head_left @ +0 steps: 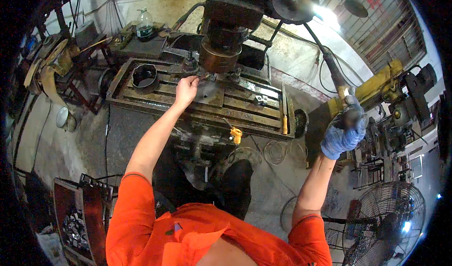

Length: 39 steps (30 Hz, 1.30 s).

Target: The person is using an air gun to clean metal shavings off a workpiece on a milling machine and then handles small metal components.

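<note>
Standing at a drill press, the person in the orange shirt (188, 237) extends both arms toward the machine. Nearest, low on the right, a floor fan (388, 216) stands beside the person; low on the left, an open crate of metal scrap (77, 223) sits on the floor.

The right hand (343, 132), in a blue glove, is closed around the knob of the long feed lever (329, 66), which rises to the machine head. The bare left hand (187, 89) reaches onto the slotted worktop (245, 108), fingertips pinched narrowly on a small metal workpiece (205, 79) directly under the spindle housing (219, 54). A dark cylindrical ring (144, 76) rests on the worktop to the left, well apart from the hand. An orange-handled tool (235, 135) hangs at the worktop's front edge. Farther back, a plastic bottle (144, 25) stands on a cluttered shelf.

Risk, as a judgement: the bare fingers lie very close to the spindle. If the lever is pulled while the part is held only by hand, the part may spin or grab and injure the fingers.

Not discernible: the drill bit itself, any clamp on the workpiece, and whether the spindle is turning. The lever knob appears blurred.
</note>
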Each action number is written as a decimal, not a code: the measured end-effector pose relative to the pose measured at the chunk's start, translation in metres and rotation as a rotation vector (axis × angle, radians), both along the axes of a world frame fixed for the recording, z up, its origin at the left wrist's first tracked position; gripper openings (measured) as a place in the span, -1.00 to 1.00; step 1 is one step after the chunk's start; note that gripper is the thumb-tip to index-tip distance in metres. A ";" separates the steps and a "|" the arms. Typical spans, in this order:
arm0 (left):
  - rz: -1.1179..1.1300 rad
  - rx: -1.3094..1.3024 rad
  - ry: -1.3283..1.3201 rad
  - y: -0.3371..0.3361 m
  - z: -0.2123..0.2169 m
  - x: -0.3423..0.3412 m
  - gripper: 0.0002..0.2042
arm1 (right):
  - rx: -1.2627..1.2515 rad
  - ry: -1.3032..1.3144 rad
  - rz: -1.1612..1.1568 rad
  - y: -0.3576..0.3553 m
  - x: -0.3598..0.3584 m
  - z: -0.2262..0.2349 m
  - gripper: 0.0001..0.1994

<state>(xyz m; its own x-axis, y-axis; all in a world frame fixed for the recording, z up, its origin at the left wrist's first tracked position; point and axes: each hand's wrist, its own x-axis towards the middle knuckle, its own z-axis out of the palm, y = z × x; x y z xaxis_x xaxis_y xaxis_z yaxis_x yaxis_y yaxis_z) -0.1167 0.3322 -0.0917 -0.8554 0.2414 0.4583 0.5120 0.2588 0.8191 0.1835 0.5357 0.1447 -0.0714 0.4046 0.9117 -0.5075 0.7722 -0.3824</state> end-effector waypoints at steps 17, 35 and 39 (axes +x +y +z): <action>0.123 -0.217 0.066 -0.132 0.046 0.009 -0.76 | 0.090 -0.107 -0.239 0.002 0.003 -0.029 -0.57; 0.386 -0.665 0.290 -0.195 0.021 -0.028 -0.70 | 0.047 -0.067 0.113 0.019 0.005 -0.048 -0.67; 0.452 -0.601 0.340 -0.214 0.038 -0.013 -0.70 | -0.010 -0.022 0.165 0.017 0.007 -0.041 -0.60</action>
<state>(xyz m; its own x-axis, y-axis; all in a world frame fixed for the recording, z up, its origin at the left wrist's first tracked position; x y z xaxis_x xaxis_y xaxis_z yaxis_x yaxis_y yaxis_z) -0.1294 0.1180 -0.0542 -0.7667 0.1937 0.6120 0.4480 0.8443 0.2940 0.1900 0.5523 0.1035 -0.1577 0.3951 0.9050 -0.6181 0.6753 -0.4025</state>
